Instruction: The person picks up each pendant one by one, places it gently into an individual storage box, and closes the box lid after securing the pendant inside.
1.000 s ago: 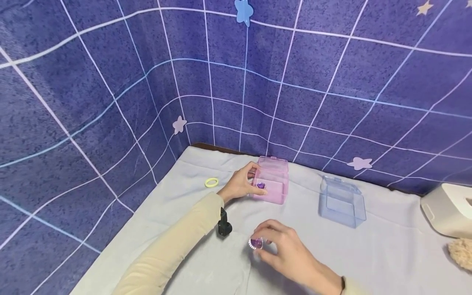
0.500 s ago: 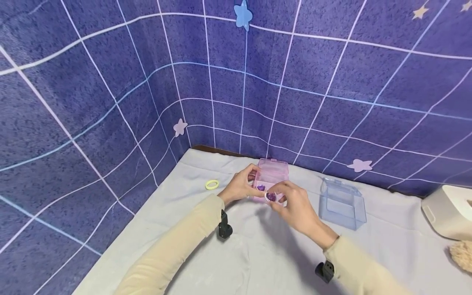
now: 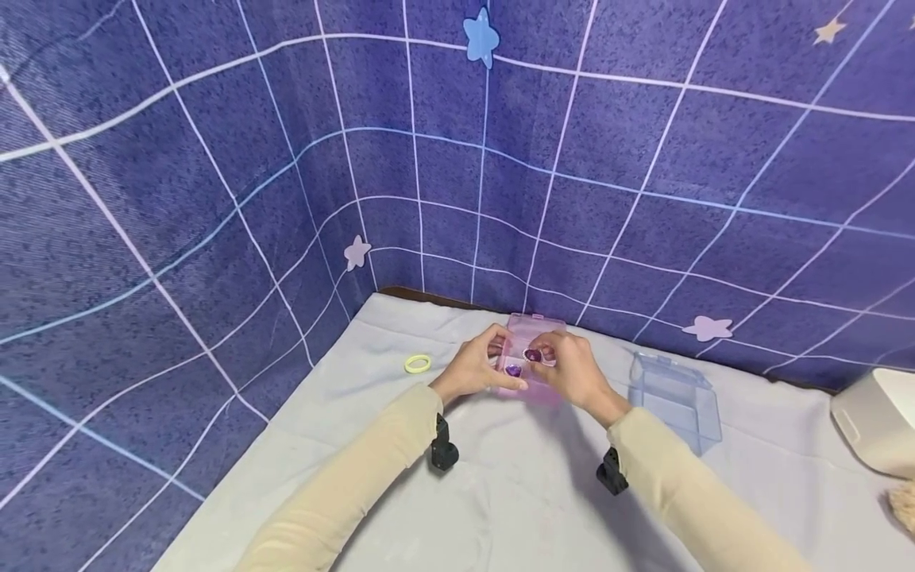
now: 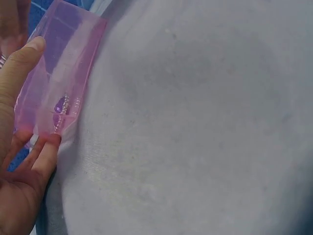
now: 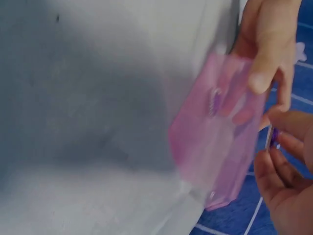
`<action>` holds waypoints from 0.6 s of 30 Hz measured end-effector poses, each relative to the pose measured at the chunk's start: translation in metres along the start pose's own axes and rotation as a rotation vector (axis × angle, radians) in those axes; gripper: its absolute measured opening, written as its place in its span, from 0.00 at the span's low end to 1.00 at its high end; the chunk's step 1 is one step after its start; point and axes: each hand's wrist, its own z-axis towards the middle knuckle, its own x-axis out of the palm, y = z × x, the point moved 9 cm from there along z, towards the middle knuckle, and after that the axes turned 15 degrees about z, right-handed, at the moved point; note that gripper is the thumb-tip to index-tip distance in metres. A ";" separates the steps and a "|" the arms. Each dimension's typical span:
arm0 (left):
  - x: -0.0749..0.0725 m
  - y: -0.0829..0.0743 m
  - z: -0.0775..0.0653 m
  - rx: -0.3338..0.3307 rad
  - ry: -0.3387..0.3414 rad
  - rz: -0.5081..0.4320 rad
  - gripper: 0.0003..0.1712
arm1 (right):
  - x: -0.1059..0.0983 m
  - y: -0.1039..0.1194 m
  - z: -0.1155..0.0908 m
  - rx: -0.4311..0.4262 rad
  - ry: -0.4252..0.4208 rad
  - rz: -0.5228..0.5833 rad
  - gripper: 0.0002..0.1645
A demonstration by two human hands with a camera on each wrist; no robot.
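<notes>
A pink see-through plastic box (image 3: 538, 324) stands with its lid up near the back edge of the table. My left hand (image 3: 472, 369) grips its left side, thumb at the front and fingers behind. Inside lies a purple gem with a beaded rim (image 4: 60, 105), at the left end. Over the box, my right hand (image 3: 574, 369) pinches a second purple gem with a pale beaded rim (image 3: 532, 355) between thumb and fingers. In the right wrist view that held gem (image 5: 274, 137) is seen edge-on above the box's open side.
To the right stands a blue see-through box (image 3: 675, 397). A yellow ring (image 3: 418, 364) lies left of my left hand. A white container (image 3: 875, 421) and a fluffy beige thing (image 3: 904, 502) are at the far right. A purple gridded curtain (image 3: 572, 199) hangs behind the white-covered table (image 3: 500, 500).
My right hand has carried its gem forward from the table's front area to over the pink box. My left hand has kept its grip on the box.
</notes>
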 end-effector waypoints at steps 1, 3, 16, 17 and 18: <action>0.000 0.000 0.000 0.004 -0.003 -0.003 0.48 | 0.002 -0.003 0.001 -0.008 0.017 -0.006 0.12; 0.001 0.000 0.000 0.009 -0.006 -0.007 0.48 | 0.006 -0.008 0.003 -0.030 0.055 -0.013 0.10; 0.001 0.001 -0.002 0.003 -0.022 0.001 0.47 | 0.032 -0.012 0.011 -0.295 0.306 -0.145 0.08; 0.000 0.001 -0.002 0.004 -0.023 0.003 0.47 | 0.033 -0.011 0.012 -0.301 0.309 -0.151 0.08; 0.000 0.001 -0.002 0.003 -0.023 0.005 0.47 | 0.034 -0.011 0.013 -0.305 0.312 -0.161 0.08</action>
